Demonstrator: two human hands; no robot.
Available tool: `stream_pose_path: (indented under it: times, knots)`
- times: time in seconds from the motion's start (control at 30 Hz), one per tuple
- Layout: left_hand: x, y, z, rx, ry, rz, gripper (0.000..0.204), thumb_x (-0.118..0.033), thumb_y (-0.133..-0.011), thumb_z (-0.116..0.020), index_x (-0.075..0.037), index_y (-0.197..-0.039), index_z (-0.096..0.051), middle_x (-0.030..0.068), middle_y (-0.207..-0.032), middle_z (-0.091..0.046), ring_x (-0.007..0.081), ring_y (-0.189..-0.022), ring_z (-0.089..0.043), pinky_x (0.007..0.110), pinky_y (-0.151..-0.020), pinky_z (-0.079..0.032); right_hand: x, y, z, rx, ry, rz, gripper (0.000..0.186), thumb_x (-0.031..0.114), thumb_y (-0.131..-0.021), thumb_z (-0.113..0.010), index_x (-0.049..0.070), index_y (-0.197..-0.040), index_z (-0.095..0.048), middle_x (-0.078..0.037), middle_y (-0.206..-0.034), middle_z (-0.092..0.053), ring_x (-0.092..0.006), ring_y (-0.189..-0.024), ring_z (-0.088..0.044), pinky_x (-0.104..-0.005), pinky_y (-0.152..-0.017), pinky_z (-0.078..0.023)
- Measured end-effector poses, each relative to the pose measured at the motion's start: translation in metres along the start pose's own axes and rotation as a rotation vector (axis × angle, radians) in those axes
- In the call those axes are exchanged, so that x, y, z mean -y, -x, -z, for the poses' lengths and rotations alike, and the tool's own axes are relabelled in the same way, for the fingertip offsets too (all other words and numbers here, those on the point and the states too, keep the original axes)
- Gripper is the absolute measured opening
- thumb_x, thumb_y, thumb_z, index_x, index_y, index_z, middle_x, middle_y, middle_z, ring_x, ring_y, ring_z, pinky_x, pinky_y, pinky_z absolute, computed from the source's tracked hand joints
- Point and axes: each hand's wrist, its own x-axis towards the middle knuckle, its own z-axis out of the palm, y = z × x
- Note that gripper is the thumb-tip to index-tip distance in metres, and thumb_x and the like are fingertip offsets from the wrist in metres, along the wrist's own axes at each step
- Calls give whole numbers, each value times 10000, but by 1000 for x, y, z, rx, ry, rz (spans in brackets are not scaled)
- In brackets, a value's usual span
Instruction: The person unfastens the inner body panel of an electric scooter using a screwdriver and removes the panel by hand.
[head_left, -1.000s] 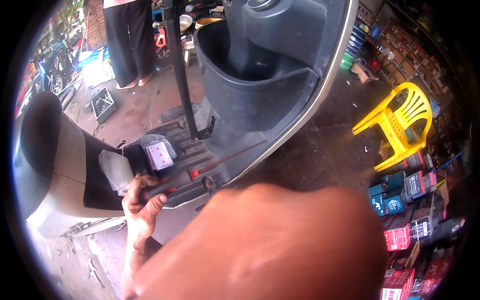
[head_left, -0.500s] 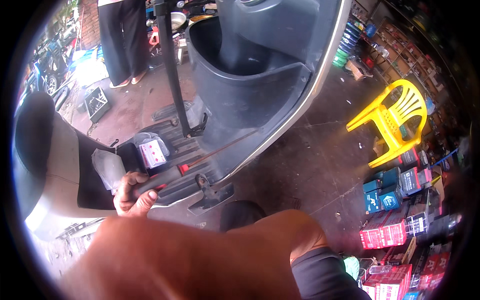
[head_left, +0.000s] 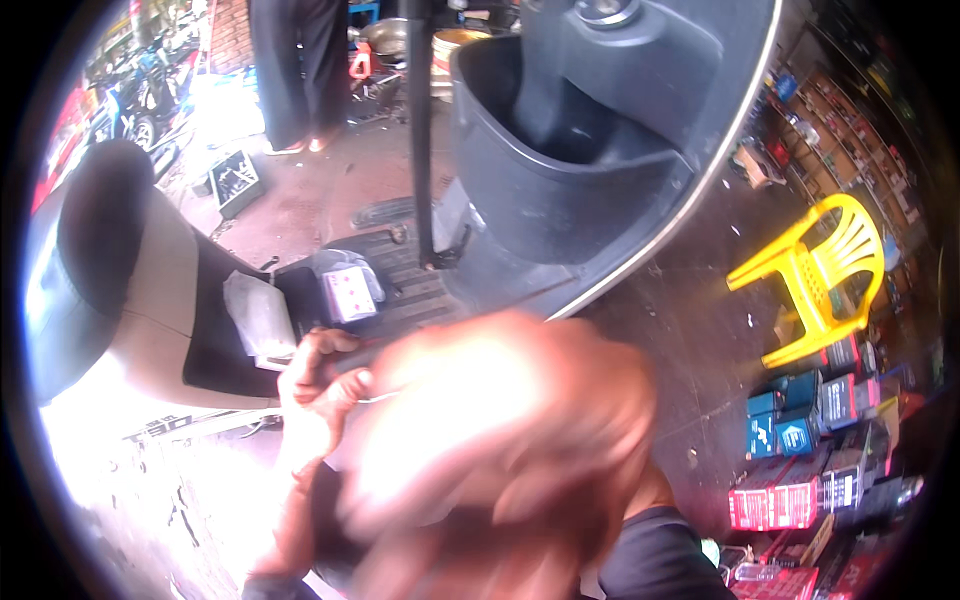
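My left hand (head_left: 320,385) is closed over the scooter's footboard (head_left: 405,285), around the grey-and-red handle of a long-shafted screwdriver (head_left: 370,353). Most of that tool is hidden behind my right hand (head_left: 500,430), which is large, close to the camera and smeared by motion, so its fingers cannot be made out. A thin pale strand (head_left: 385,397) shows by my left thumb. Beyond my left hand, a pack of playing cards (head_left: 350,293) with red diamonds lies in clear plastic, beside a whitish plastic bag (head_left: 258,315).
The scooter's dark front panel (head_left: 570,210) has an open pocket; its seat (head_left: 110,250) is at left. A black pole (head_left: 419,150) rises from the footboard. At right are a yellow plastic chair (head_left: 815,275) and stacked boxes (head_left: 775,500). A person (head_left: 300,70) stands at the back.
My right hand has swung into the middle foreground and now covers most of the screwdriver. The view has shifted, moving the scooter rightward in the picture. My left hand keeps its grip.
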Motion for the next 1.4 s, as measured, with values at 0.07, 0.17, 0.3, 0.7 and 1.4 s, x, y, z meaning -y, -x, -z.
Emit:
stream_pose_path:
  times: [0.07,0.17,0.3,0.7,1.4]
  knots:
    - [-4,6,4,-39,133,93,266,-64,-796,-719,32,-991,-567,68,-963,-558,132,-876,-534,257,-803,-436,-24,28,19,-324,193,-32,110,90,-861,-574,-20,-860,-570,-47,-662,-588,-73,-482,-482,-224,-443,-393]
    - [-5,8,6,-63,26,-29,308,-102,-762,-751,19,-967,-555,35,-921,-524,96,-783,-508,225,-647,-444,-23,67,73,-792,706,-100,161,146,-902,-560,-6,-851,-564,-2,-614,-520,-49,-459,-409,-200,-418,-325]
    - [-8,10,10,-45,71,107,294,-71,-751,-746,22,-951,-551,70,-949,-563,160,-887,-482,276,-835,-384,-27,76,145,-1152,805,-315,284,290,-906,-610,15,-854,-560,52,-578,-351,-21,-476,-319,-184,-415,-276]
    - [-5,2,8,-55,-10,57,282,-84,-754,-738,14,-947,-557,58,-912,-556,150,-838,-473,269,-795,-385,-86,64,189,-884,890,41,292,254,-840,-715,36,-806,-525,35,-652,-447,-36,-503,-339,-183,-442,-263]
    - [47,-21,9,-75,567,505,256,-102,-797,-705,-4,-981,-555,72,-837,-596,156,-616,-591,320,-578,-545,-86,52,176,-950,997,18,323,248,-823,-733,28,-729,-516,10,-597,-451,-63,-502,-359,-210,-440,-284]
